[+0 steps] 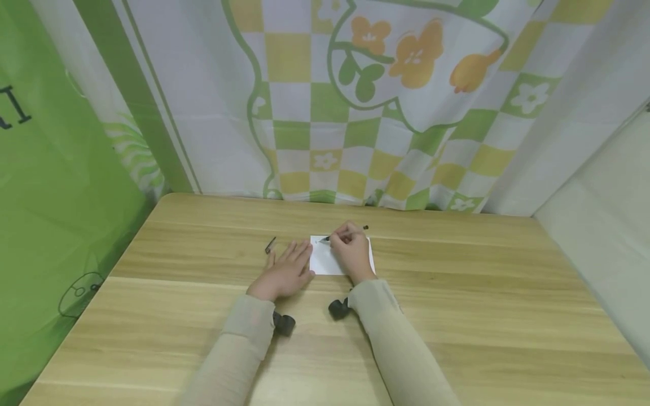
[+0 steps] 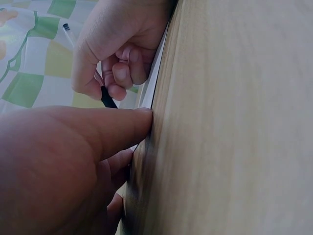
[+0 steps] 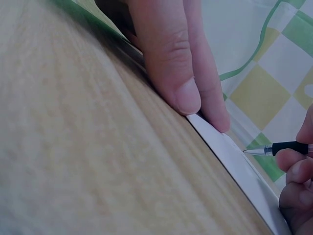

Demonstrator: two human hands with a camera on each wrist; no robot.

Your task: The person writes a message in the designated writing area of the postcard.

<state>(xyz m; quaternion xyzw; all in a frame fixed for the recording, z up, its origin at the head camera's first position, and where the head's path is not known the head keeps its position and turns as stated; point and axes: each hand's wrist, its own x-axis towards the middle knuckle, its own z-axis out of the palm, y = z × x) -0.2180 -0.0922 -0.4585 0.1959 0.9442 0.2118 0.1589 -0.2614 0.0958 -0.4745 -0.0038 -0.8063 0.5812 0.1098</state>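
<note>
A white sheet of paper (image 1: 325, 262) lies on the wooden table. My right hand (image 1: 351, 251) pinches a pen (image 3: 286, 148) with a black grip and a clear tip section, its point down at the paper's upper left part. A small dark mark shows there on the sheet. At the paper's left edge my left hand (image 1: 286, 275) lies flat, fingers spread and straight, fingertips right at the edge. In the right wrist view, the left hand's thumb (image 3: 188, 95) presses at the paper's border. Just beyond the left hand lies a dark pen cap (image 1: 271, 245).
The wooden table (image 1: 482, 293) reaches back to a patterned curtain (image 1: 325, 101). Green fabric (image 1: 45, 197) hangs on the left, and a pale wall (image 1: 599, 214) stands on the right. A black wrist camera (image 1: 284, 324) sits by the left cuff, another black camera (image 1: 338, 309) by the right.
</note>
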